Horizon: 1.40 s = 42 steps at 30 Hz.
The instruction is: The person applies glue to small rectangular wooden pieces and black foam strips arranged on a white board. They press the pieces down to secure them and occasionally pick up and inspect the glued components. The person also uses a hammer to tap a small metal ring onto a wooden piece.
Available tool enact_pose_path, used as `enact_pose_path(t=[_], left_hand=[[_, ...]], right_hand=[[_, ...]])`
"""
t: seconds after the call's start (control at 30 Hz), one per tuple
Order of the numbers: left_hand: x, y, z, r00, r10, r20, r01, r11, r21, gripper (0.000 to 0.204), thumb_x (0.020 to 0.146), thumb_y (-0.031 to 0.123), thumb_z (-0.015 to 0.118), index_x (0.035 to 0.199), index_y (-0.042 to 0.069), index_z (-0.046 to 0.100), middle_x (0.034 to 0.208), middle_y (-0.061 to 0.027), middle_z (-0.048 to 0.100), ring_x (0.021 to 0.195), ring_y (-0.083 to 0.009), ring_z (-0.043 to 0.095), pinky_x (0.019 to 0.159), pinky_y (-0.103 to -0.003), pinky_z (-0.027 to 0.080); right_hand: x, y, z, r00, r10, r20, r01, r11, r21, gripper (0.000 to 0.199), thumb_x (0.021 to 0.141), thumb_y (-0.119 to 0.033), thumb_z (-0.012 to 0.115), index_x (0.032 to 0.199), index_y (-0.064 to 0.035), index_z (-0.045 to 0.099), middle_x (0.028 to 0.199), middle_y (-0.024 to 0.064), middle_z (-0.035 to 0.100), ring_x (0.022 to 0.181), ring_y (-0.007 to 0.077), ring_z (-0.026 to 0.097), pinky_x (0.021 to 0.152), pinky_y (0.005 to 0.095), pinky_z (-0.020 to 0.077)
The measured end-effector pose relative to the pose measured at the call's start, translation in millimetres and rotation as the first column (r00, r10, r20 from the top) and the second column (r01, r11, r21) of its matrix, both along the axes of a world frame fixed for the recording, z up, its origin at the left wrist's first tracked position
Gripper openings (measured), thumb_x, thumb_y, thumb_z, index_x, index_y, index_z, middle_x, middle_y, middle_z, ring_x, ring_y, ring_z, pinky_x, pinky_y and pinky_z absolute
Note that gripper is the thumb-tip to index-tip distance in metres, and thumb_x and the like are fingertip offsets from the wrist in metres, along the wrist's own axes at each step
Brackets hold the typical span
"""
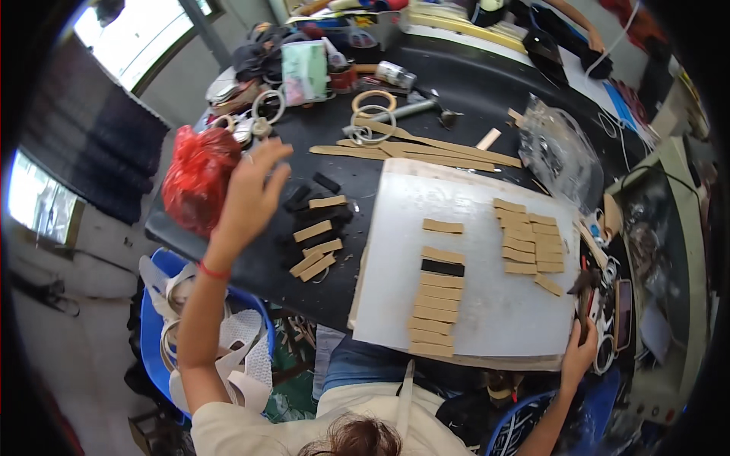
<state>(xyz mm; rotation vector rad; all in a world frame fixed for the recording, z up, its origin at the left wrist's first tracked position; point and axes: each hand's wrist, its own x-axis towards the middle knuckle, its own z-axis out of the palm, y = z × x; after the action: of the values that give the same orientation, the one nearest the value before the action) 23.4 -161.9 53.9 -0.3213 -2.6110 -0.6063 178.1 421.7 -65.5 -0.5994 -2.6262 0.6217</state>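
My left hand point(255, 190) is raised over the black table beside a red plastic bag point(199, 178), fingers apart and holding nothing. To its right lies a loose pile of black and tan strips point(312, 230). At the right edge of a white board point(494, 323), my right hand point(580, 351) closes around the handle of a dark-headed tool that looks like a hammer point(584, 285). On the board, short tan strips point(436, 302) form a column with one black strip point(442, 267) among them. More tan strips point(519, 245) lie in two columns farther right.
Long tan strips point(426, 152), rings point(374, 125) and a clear plastic bag point(559, 144) lie beyond the board. A phone point(623, 315) and cables are at the right. A blue basket point(156, 334) of white straps stands below left. Another person's hand point(597, 39) shows at far right.
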Motion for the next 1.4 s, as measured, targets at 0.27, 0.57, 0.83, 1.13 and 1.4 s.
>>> enact_pose_path(t=[0.27, 0.57, 0.83, 1.13, 1.4], left_hand=[[99, 34, -74, 0.967, 0.144, 0.21, -0.123, 0.986, -0.11, 0.061, 0.093, 0.023, 0.06, 0.146, 0.004, 0.036, 0.154, -0.0211, 0.028, 0.145, -0.0431, 0.016, 0.116, -0.056, 0.012], [31, 110, -23, 0.97, -0.224, 0.093, 0.225, 0.974, -0.006, 0.036, 0.084, 0.003, 0.067, 0.119, 0.001, 0.061, 0.137, -0.0181, 0.05, 0.138, -0.0418, 0.034, 0.11, -0.048, 0.031], [37, 152, -19, 0.92, -0.373, 0.117, 0.368, 0.928, 0.064, 0.031, 0.082, 0.0, 0.069, 0.113, 0.005, 0.066, 0.13, -0.0159, 0.056, 0.133, -0.0398, 0.043, 0.105, -0.046, 0.039], [67, 227, -15, 0.767, -0.637, 0.074, 0.523, 0.688, 0.503, 0.035, 0.087, 0.013, 0.067, 0.118, -0.001, 0.059, 0.112, -0.019, 0.065, 0.095, -0.0338, 0.066, 0.078, -0.038, 0.055], [93, 203, -43, 0.81, -0.569, 0.145, 0.484, 0.786, 0.384, 0.029, 0.088, 0.013, 0.066, 0.114, 0.003, 0.06, 0.099, -0.0152, 0.067, 0.08, -0.0307, 0.067, 0.067, -0.036, 0.055]], right_hand=[[-22, -11, 23, 0.993, 0.095, 0.07, -0.1, 0.992, 0.075, 0.032, 0.092, -0.024, 0.062, 0.112, 0.0011, 0.063, 0.104, 0.0204, 0.061, 0.102, 0.037, 0.056, 0.091, 0.0428, 0.0435], [-102, -49, 81, 0.863, 0.458, -0.214, -0.455, 0.888, 0.066, 0.017, 0.086, -0.009, 0.066, 0.1, -0.0001, 0.068, 0.095, 0.0153, 0.064, 0.089, 0.0327, 0.059, 0.081, 0.0386, 0.0475], [-134, -45, 56, 0.917, 0.378, -0.131, -0.355, 0.92, 0.168, 0.013, 0.09, -0.009, 0.059, 0.097, -0.002, 0.067, 0.092, 0.017, 0.066, 0.086, 0.0354, 0.062, 0.075, 0.0419, 0.0493], [-66, -164, 93, 0.623, 0.714, -0.319, -0.756, 0.654, -0.013, 0.02, 0.081, 0.007, 0.066, 0.101, 0.0015, 0.066, 0.085, 0.0151, 0.066, 0.072, 0.0312, 0.062, 0.065, 0.0366, 0.0493], [-50, -187, 83, 0.601, 0.775, -0.195, -0.799, 0.588, -0.123, 0.015, 0.086, 0.004, 0.063, 0.1, 0.001, 0.066, 0.08, 0.0135, 0.066, 0.066, 0.0273, 0.062, 0.061, 0.0336, 0.0488]])
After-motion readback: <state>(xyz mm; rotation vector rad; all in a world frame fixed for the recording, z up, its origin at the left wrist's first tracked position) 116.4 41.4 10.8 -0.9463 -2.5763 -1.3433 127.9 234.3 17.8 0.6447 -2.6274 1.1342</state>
